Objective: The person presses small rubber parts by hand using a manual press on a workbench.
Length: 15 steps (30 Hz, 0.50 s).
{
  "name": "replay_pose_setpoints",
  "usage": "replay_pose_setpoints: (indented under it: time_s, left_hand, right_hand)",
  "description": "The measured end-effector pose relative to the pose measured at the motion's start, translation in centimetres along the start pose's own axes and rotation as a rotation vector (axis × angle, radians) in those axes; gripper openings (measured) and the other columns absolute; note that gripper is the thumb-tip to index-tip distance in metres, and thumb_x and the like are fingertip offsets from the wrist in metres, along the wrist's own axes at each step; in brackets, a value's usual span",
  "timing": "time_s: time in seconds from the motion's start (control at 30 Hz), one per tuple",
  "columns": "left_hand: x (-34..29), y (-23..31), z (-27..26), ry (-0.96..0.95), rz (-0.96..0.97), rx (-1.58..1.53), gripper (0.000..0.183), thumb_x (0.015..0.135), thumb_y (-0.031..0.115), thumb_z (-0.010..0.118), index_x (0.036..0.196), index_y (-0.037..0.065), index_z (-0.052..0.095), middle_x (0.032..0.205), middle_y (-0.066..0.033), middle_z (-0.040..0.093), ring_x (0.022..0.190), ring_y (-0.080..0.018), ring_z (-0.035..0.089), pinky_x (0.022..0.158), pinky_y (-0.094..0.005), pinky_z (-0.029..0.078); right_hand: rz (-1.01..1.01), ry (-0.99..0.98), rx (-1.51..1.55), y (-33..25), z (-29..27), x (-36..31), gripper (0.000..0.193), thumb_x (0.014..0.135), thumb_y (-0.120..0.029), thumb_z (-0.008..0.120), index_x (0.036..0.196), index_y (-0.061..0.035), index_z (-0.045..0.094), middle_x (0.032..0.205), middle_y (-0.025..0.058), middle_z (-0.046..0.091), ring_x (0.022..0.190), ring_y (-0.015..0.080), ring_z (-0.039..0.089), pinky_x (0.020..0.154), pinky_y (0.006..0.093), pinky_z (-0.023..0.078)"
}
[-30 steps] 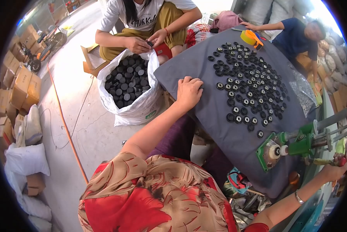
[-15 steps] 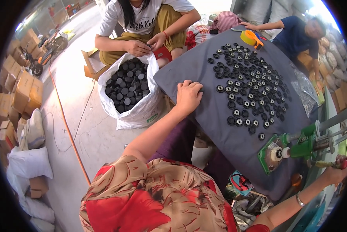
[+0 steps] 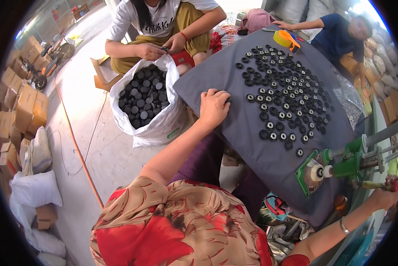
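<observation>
My left hand (image 3: 214, 108) rests at the near left edge of the cloth-covered table, fingers curled round a black round part (image 3: 228, 101) that is mostly hidden. At the far right, my right hand (image 3: 386, 196) is closed on the lever handle (image 3: 370, 185) of a green hand press (image 3: 346, 160), a red knob showing by the fingers. Under the press ram sits a round piece with a pale ring (image 3: 317, 173) on the green base. Many black round parts (image 3: 292, 95), several with metal centres, lie spread over the grey cloth (image 3: 247, 128).
A white sack (image 3: 152, 133) of black discs stands left of the table, with a co-worker's hands (image 3: 163, 48) above it. Another person (image 3: 336, 37) leans at the far right corner. A yellow-orange tape dispenser (image 3: 285, 40) and a clear bag of small parts (image 3: 350, 104) lie on the table.
The view has shifted slightly. My left hand stays at the table edge and my right hand stays on the lever handle. The co-worker's hands over the sack have moved a little.
</observation>
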<state>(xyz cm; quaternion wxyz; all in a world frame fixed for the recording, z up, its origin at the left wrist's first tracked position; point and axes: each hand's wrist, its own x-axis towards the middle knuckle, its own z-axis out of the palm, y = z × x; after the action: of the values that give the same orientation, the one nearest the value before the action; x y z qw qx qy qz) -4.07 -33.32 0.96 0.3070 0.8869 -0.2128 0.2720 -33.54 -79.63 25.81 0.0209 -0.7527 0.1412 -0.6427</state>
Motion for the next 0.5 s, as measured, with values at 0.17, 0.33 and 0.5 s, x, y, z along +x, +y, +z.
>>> replay_pose_setpoints:
  time_s: [0.17,0.33,0.5]
  left_hand:
    - [-0.2,-0.2,-0.1,-0.003,-0.008,0.005,0.025,0.073,0.012,0.070,0.098,0.010,0.067,0.106,-0.0002,0.068,0.105,-0.0232,0.055,0.091,-0.0378,0.037]
    - [-0.1,0.2,0.0,0.006,0.000,-0.010,0.025,0.072,0.012,0.070,0.097,0.010,0.067,0.106,-0.0004,0.068,0.104,-0.0240,0.056,0.091,-0.0378,0.037]
    - [-0.3,0.1,-0.5,0.004,-0.014,-0.001,0.024,0.072,0.011,0.070,0.097,0.010,0.068,0.106,-0.0002,0.068,0.105,-0.0244,0.056,0.090,-0.0380,0.037]
  right_hand:
    - [-0.024,0.069,-0.210,-5.3,1.1,-0.3,0.053,0.068,0.025,0.040,0.115,0.0041,0.056,0.083,0.0077,0.054,0.074,0.0157,0.053,0.072,0.0250,0.047]
    - [0.086,0.005,0.258,0.9,-0.2,0.4,0.033,0.075,0.016,0.050,0.104,0.0034,0.057,0.081,0.0073,0.052,0.073,0.0179,0.053,0.069,0.0310,0.048]
    - [0.102,0.003,0.292,2.2,0.2,0.3,0.031,0.075,0.017,0.047,0.102,0.0038,0.056,0.080,0.0074,0.051,0.071,0.0165,0.051,0.065,0.0278,0.046]
